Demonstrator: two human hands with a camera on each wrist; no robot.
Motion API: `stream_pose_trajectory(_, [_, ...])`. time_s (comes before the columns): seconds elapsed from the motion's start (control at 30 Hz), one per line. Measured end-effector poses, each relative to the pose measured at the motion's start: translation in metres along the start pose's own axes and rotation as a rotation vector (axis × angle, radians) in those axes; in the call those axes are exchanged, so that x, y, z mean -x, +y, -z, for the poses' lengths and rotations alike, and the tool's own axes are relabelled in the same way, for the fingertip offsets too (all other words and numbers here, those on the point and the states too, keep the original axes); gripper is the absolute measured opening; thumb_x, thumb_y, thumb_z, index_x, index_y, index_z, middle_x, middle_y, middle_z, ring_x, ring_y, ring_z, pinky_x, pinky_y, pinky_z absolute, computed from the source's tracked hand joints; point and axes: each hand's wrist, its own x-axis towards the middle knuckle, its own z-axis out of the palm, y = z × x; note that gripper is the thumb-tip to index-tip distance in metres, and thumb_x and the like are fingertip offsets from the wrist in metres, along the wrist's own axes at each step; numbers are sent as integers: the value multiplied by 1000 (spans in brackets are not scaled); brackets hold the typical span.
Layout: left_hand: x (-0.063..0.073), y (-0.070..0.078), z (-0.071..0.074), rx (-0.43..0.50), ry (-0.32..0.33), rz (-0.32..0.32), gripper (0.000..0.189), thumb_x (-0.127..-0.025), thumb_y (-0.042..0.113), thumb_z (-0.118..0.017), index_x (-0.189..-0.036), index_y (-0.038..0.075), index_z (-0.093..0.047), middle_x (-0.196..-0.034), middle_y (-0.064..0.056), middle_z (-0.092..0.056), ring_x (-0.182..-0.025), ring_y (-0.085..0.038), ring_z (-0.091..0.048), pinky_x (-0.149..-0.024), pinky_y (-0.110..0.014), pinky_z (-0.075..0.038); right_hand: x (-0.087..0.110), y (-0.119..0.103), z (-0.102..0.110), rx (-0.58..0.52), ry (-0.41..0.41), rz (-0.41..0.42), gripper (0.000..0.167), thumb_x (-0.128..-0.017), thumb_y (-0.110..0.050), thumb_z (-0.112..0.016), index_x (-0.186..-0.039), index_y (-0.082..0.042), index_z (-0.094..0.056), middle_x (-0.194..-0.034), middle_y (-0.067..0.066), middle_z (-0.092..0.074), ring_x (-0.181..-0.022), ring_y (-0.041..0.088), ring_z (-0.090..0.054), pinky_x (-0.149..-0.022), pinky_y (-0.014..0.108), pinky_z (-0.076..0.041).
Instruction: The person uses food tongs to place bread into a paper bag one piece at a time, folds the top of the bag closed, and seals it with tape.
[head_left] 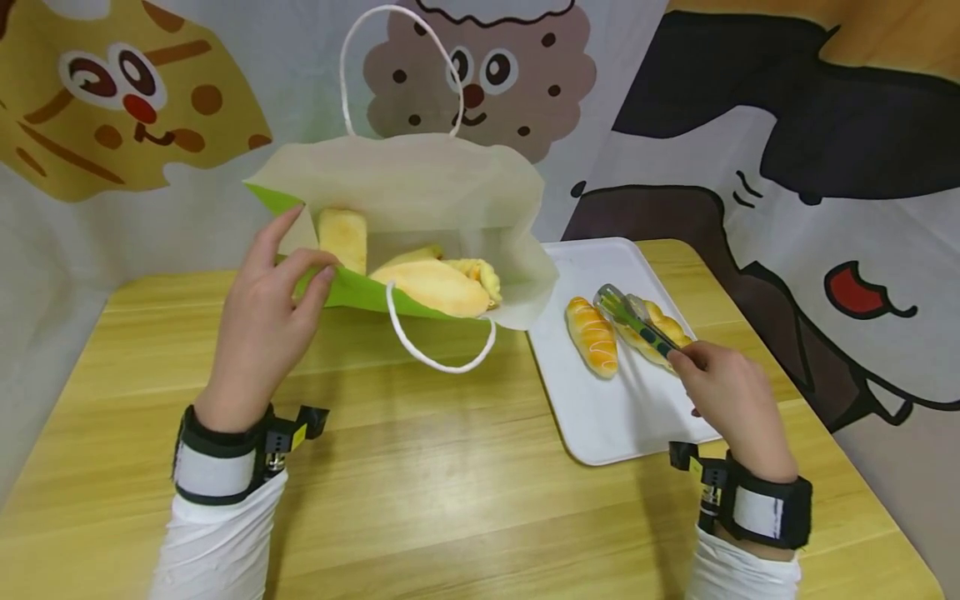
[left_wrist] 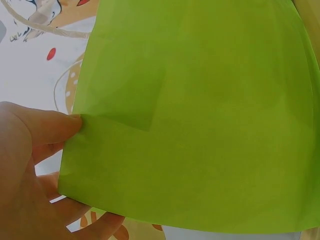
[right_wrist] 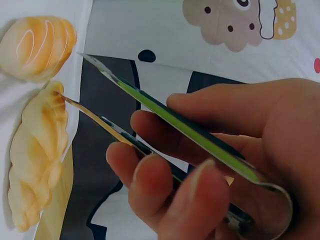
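My left hand [head_left: 266, 308] pinches the near rim of a green paper bag [left_wrist: 200, 125] at its left end, thumb outside. The bag gapes toward me, showing its cream inside. In it lie a rectangular bread [head_left: 342, 237], a long smooth bun [head_left: 435, 287] and a twisted yellow bread [head_left: 486, 277]. My right hand [head_left: 731, 392] grips green-and-black tongs [right_wrist: 170, 117], their arms spread apart. The tong tips hover over a white tray [head_left: 600, 433], near a braided bread [right_wrist: 37, 160]. Left of that bread lies an icing-striped roll [head_left: 592, 337].
The tray stands on the right of a wooden table [head_left: 435, 492], beside the bag. One white rope handle [head_left: 442, 367] droops over the bag's front; another [head_left: 401, 10] rises behind. A cartoon-printed cloth [head_left: 600, 108] hangs along the table's back and right.
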Motion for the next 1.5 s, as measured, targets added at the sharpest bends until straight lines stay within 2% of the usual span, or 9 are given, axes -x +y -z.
stream_pose_trajectory(0.17, [1,-1,0,-3,4,2,12,-96,4,-65,-100,-5,-71,-154,-17,-43,-142,-39,-42,-103,-61,-45,-2,3,1,-7,-38,-40,46,-106,-36,-45,-121,3,-62,-85,14,-65,-57,17,-60,-52,30,-45])
stream_pose_trajectory(0.33, [2,-2,1,-8,5,11,13,-96,5,-64,-101,-5,-71,-155,-16,-43,-143,-37,-41,-106,-61,-43,-1,3,5,-25,-88,-58,48,-105,-40,-43,-120,1,-63,-91,15,-66,-61,19,-60,-53,30,-47])
stream_pose_trajectory(0.5, [2,-3,0,-6,4,14,13,-97,6,-64,-101,-4,-71,-155,-16,-43,-144,-37,-41,-108,-60,-42,1,1,7,-16,-130,-58,47,-105,-42,-43,-117,-2,-64,-91,13,-65,-65,20,-59,-53,30,-46])
stream_pose_trajectory(0.67, [1,-3,0,-7,4,12,13,-97,6,-64,-101,-5,-71,-155,-16,-43,-143,-37,-41,-108,-60,-42,-2,-2,5,33,-143,-23,52,-104,-45,-43,-122,-1,-64,-96,15,-65,-75,24,-58,-55,30,-43])
stream_pose_trajectory(0.87, [0,-3,0,-14,6,2,13,-96,5,-65,-101,-5,-71,-154,-17,-44,-142,-38,-43,-107,-60,-44,-7,-8,-5,45,-102,57,53,-105,-45,-43,-127,-2,-63,-106,18,-68,-88,30,-59,-67,34,-43])
stream_pose_trajectory(1.03, [0,-2,-1,-13,2,1,13,-96,5,-65,-101,-5,-71,-154,-17,-44,-141,-39,-43,-105,-60,-44,-9,-13,-15,11,-5,87,50,-106,-40,-45,-126,1,-64,-112,23,-69,-93,36,-63,-72,43,-47])
stream_pose_trajectory(1.23, [-1,-2,-1,-10,-1,4,14,-96,5,-65,-102,-5,-71,-155,-17,-43,-142,-38,-43,-106,-60,-44,-13,-20,-28,-28,90,139,42,-105,-34,-52,-122,0,-67,-109,23,-70,-88,33,-62,-68,40,-46])
stream_pose_trajectory(1.37, [0,-1,0,-6,-1,5,13,-96,6,-65,-102,-5,-71,-155,-16,-43,-142,-38,-42,-106,-60,-44,-15,-22,-36,-27,121,174,38,-103,-31,-56,-118,1,-70,-108,23,-68,-90,34,-62,-67,41,-47])
stream_pose_trajectory(1.5, [-1,0,0,-10,0,3,14,-96,6,-65,-101,-5,-71,-155,-17,-43,-142,-38,-43,-104,-60,-45,-15,-23,-41,-20,141,185,37,-102,-30,-58,-117,1,-71,-108,23,-67,-87,32,-61,-62,37,-44])
